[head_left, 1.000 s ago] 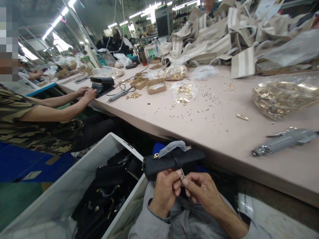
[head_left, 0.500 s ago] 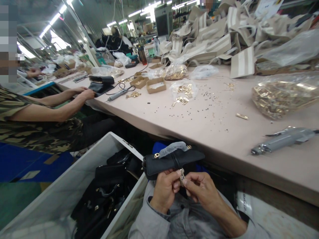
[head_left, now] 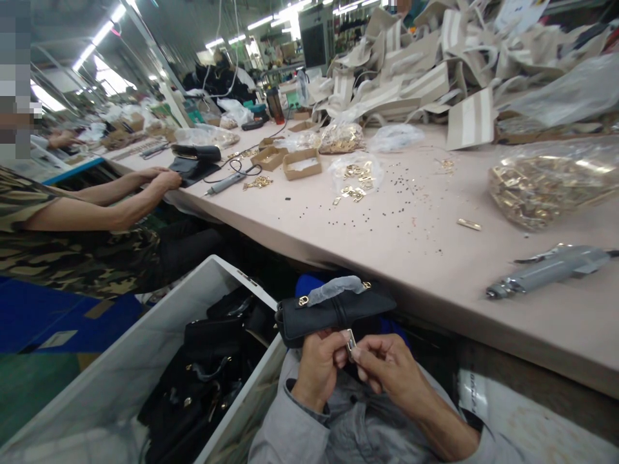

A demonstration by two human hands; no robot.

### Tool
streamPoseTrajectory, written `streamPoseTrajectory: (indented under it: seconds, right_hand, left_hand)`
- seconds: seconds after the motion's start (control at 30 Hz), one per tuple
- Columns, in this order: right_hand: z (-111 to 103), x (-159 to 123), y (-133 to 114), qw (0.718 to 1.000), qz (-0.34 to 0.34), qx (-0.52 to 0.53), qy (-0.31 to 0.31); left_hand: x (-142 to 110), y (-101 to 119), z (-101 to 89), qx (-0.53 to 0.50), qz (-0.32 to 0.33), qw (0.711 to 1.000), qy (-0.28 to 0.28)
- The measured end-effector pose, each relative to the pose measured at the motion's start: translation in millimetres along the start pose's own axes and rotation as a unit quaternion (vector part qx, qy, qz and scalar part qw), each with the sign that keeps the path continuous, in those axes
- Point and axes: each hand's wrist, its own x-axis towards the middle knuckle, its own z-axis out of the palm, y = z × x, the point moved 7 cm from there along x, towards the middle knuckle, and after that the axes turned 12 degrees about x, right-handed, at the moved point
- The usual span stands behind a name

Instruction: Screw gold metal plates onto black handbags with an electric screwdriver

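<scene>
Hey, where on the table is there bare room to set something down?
A broad bare patch of the table lies beyond your right hand, between the black bits and the nearer gray tool. Another lies between that tool and the table's near edge. It's crowded farther back: gold pieces, bagged hardware and the beige pile.

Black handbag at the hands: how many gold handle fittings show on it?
2. A left fitting and a right fitting, one at each end of the wrapped handle. The black handbag's underside is hidden, so more hardware may be there.
</scene>
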Motion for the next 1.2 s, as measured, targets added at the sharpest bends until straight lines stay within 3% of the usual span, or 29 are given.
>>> streamPoseTrajectory:
  seconds: [0.13, 0.3, 0.43, 0.7, 0.93, 1.07, 1.2]
  right_hand:
    - [-6.6, -1.9, 2.4, 0.997, 0.003, -0.078, 0.027]
    - [-11.4, -3.3, -9.2, 0.99, -0.037, -0.129, 0.036]
    - [-13.9, -0.2, -1.6, 0.996, -0.005, -0.093, 0.002]
    - [-17.3, 2.9, 15.7, 1.0, 0.025, 0.003, -0.002]
    - [-22.1, 2.3, 10.4, 0.997, -0.004, 0.069, 0.031]
    - [-16.8, -2.9, 3.0, 0.997, -0.026, 0.069, 0.008]
    - [-19.1, -11.5, 0.7, 0.993, -0.044, 0.096, 0.059]
  left_hand:
    - [-1.0, -0.2, -3.3, 0.058, 0.044, 0.997, 0.04]
    - [-1.8, -6.2, -2.8, 0.061, 0.048, 0.996, 0.048]
    - [-3.6, -7.5, -2.8, 0.048, 0.042, 0.997, 0.051]
    - [-5.8, -3.1, -0.3, 0.034, 0.045, 0.997, 0.046]
    - [-6.6, 0.1, 5.2, 0.025, 0.046, 0.998, 0.036]
    - [-4.7, -2.7, 13.9, 0.039, 0.042, 0.998, 0.004]
    - [-1.6, -2.3, 20.8, 0.04, 0.036, 0.998, -0.012]
